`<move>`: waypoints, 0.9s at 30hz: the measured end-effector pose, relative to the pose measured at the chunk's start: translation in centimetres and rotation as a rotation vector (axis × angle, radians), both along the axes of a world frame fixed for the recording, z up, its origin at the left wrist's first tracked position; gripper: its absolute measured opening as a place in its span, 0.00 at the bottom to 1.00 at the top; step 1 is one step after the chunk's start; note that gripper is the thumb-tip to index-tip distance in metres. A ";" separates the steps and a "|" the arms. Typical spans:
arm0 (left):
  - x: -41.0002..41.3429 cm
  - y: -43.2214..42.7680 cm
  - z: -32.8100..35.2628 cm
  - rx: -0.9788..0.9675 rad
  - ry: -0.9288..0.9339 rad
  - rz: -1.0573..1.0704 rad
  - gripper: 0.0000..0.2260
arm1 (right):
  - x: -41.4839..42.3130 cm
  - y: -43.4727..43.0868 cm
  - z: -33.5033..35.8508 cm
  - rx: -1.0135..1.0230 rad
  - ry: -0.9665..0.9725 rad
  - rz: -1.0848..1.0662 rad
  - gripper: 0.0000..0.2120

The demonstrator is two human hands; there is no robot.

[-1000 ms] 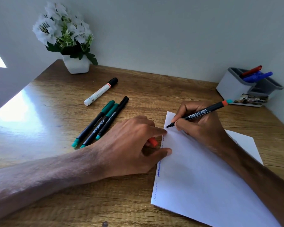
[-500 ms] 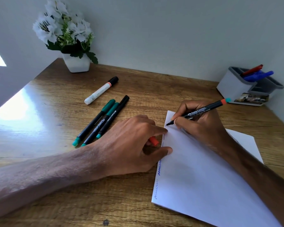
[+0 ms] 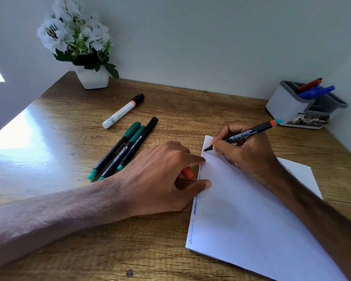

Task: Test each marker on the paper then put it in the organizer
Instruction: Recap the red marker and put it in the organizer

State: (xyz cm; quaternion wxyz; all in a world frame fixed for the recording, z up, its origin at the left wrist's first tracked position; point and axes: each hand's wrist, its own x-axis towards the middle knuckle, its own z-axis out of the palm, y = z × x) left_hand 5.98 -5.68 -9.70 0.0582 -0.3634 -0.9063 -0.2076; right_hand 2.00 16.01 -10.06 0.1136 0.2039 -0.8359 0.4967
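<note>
Testing is sitting near its midpoint, judging by this count: three stored, one in use, four waiting.

- Desk [image 3: 59, 159], one: lying under both hands.
- Paper [image 3: 251, 230], one stack with at least two sheets showing. The left hand [image 3: 158, 177] is pressing the paper's left edge with forefinger and thumb. Scribbles [image 3: 195, 209], at least three, are running along that edge, mostly nearer the viewer than the thumb.
- Organizer [image 3: 286, 106], one: standing well beyond the knuckles of the right hand [image 3: 249, 157]. It is holding one red marker [image 3: 309, 84] and seemingly two blue markers [image 3: 318, 91].
- Flower pot [image 3: 92, 78], one: standing far beyond the left fingers.
- Marker under test [image 3: 241, 134], one: the right fingers are pinching it low down. Its tip is meeting the paper just beyond the left forefinger.
- Dark markers [image 3: 128, 147], three: lying capped, side by side, just left of the left knuckles.
- White marker [image 3: 123, 111], one: lying capped beyond those three.
- Cap [image 3: 187, 173], one, orange: the left hand's curled lower fingers are keeping it under the palm.
</note>
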 end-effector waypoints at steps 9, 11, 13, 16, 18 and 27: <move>0.1 0.0 -0.1 0.029 0.003 0.005 0.27 | 0.0 0.2 0.0 -0.004 -0.043 -0.034 0.06; 0.1 0.0 -0.1 0.029 0.001 0.006 0.27 | 0.0 0.2 0.1 -0.012 -0.048 -0.040 0.06; 0.1 0.0 -0.1 0.029 0.003 0.008 0.27 | 0.1 0.1 0.2 -0.017 -0.049 -0.043 0.05; 0.2 0.0 -0.1 0.030 -0.004 0.007 0.28 | 0.1 0.0 0.2 -0.029 -0.066 -0.050 0.05; 0.2 0.0 -0.1 0.031 -0.005 0.003 0.27 | 0.1 0.0 0.2 -0.041 -0.075 -0.061 0.06; 0.2 -0.1 -0.2 0.041 0.008 -0.004 0.27 | 0.2 -0.1 0.2 -0.064 -0.103 -0.110 0.05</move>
